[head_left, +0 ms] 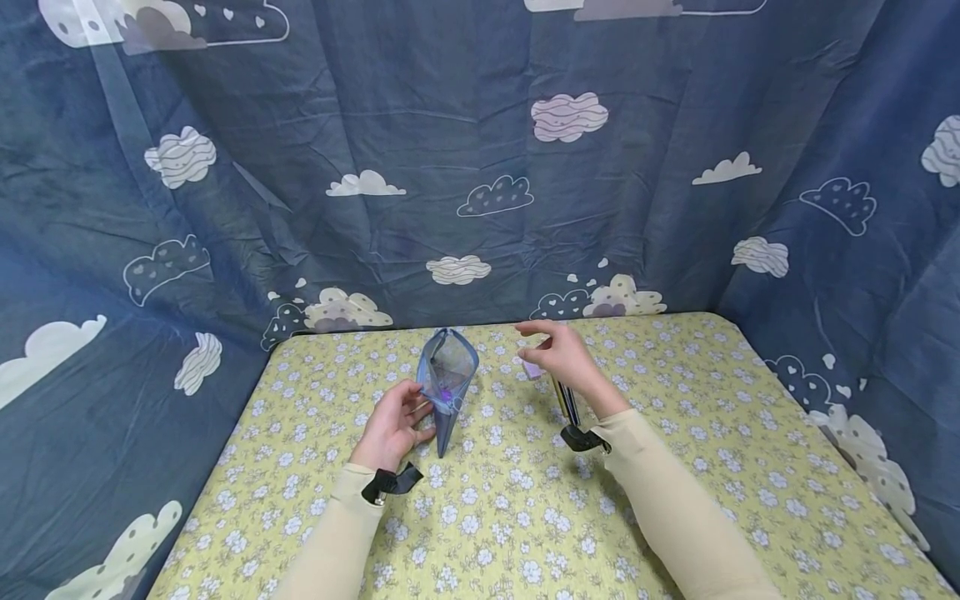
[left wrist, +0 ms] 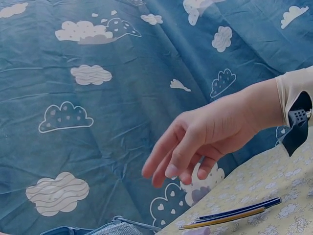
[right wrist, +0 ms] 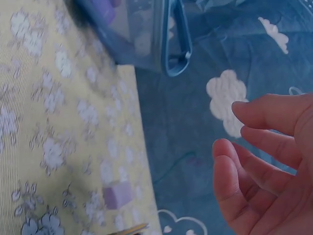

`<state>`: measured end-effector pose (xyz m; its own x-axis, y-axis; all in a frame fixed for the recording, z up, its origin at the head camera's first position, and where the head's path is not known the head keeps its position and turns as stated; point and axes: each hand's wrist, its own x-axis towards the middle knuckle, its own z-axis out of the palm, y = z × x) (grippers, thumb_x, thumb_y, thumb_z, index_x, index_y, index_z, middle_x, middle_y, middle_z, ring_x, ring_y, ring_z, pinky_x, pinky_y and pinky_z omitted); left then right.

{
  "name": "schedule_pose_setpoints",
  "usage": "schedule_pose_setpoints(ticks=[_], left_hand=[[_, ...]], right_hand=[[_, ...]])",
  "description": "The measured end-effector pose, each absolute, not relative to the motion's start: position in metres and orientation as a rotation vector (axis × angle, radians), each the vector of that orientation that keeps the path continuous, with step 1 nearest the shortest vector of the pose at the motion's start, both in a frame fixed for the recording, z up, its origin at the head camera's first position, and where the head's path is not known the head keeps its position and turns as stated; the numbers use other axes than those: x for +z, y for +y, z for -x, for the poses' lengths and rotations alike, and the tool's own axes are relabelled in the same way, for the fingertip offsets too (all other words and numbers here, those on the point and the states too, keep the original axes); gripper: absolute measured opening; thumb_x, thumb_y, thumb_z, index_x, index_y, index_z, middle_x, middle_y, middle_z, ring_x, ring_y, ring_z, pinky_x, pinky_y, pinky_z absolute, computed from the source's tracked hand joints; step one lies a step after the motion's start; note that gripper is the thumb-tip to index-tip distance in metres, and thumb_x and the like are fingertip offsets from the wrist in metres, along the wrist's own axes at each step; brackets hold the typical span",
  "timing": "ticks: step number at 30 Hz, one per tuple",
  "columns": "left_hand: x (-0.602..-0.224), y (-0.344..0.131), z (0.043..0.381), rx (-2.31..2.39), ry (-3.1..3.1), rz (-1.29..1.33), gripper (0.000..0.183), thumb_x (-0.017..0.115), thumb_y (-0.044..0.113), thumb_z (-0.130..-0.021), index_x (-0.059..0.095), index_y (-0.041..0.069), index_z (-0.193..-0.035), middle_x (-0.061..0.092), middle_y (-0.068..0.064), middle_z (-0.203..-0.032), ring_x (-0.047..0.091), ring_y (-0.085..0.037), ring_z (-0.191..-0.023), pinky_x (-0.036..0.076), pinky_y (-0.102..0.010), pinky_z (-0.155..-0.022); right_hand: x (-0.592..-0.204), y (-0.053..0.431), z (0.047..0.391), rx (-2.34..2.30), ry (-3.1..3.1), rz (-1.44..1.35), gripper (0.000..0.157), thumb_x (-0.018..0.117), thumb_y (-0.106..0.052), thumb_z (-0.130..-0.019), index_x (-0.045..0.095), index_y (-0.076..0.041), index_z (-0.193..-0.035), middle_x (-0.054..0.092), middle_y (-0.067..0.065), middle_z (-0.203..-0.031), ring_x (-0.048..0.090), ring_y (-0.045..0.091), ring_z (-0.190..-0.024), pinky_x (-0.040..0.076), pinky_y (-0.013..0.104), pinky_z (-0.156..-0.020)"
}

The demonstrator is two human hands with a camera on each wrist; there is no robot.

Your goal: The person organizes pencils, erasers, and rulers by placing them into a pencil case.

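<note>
My left hand [head_left: 397,421] grips a blue-grey zip pouch [head_left: 445,425] by its left side, with its mouth spread wide and see-through mesh showing. Something small and purple [head_left: 446,395] lies inside it. To the right, my right hand [head_left: 566,362] hovers over the table, fingers loosely bent, thumb and fingertips apart, nothing between them. Below that hand sits a small lilac block [right wrist: 118,195]. Beside the block lie several slim pens or pencils [left wrist: 234,213], dark blue and yellow, partly hidden by the right hand in the head view.
A table with a yellow flowered cloth [head_left: 480,517] spreads under both hands. Dark blue curtains with cloud prints [head_left: 420,233] hang behind it and along both sides. Black straps [head_left: 393,482] circle both wrists.
</note>
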<state>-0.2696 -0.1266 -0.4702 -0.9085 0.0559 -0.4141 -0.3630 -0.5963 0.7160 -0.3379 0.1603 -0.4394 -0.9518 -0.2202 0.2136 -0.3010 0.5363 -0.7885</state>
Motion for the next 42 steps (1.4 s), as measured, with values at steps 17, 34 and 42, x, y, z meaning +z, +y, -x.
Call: schedule_pose_setpoints(ticks=[17, 34, 42], left_hand=[[-0.471, -0.128, 0.271, 2.564, 1.262, 0.522, 0.013, 0.06, 0.014, -0.081, 0.049, 0.01, -0.075, 0.039, -0.018, -0.121, 0.036, -0.035, -0.117, 0.016, -0.066, -0.094], [-0.467, -0.127, 0.269, 2.549, 1.249, 0.527, 0.012, 0.059, 0.013, -0.081, 0.05, 0.009, -0.075, 0.035, -0.02, -0.131, 0.036, -0.034, -0.119, 0.017, -0.064, -0.095], [-0.469, -0.128, 0.269, 2.543, 1.271, 0.531, 0.013, 0.06, 0.014, -0.08, 0.05, 0.009, -0.075, 0.037, -0.019, -0.129, 0.037, -0.034, -0.119, 0.019, -0.064, -0.095]], right_hand=[[-0.476, 0.176, 0.363, 1.463, -2.768, -0.382, 0.041, 0.07, -0.018, -0.08, 0.058, -0.022, -0.119, 0.055, 0.009, -0.121, 0.062, 0.025, -0.078, 0.051, 0.041, -0.063], [-0.499, 0.181, 0.372, 1.412, -2.856, -0.396, 0.053, 0.073, -0.009, -0.073, 0.056, -0.012, -0.124, 0.054, 0.01, -0.121, 0.059, 0.022, -0.075, 0.049, 0.034, -0.06], [-0.504, 0.181, 0.372, 1.309, -2.884, -0.376, 0.05, 0.074, -0.009, -0.07, 0.061, -0.014, -0.119, 0.058, 0.001, -0.115, 0.051, 0.022, -0.106, 0.045, 0.039, -0.08]])
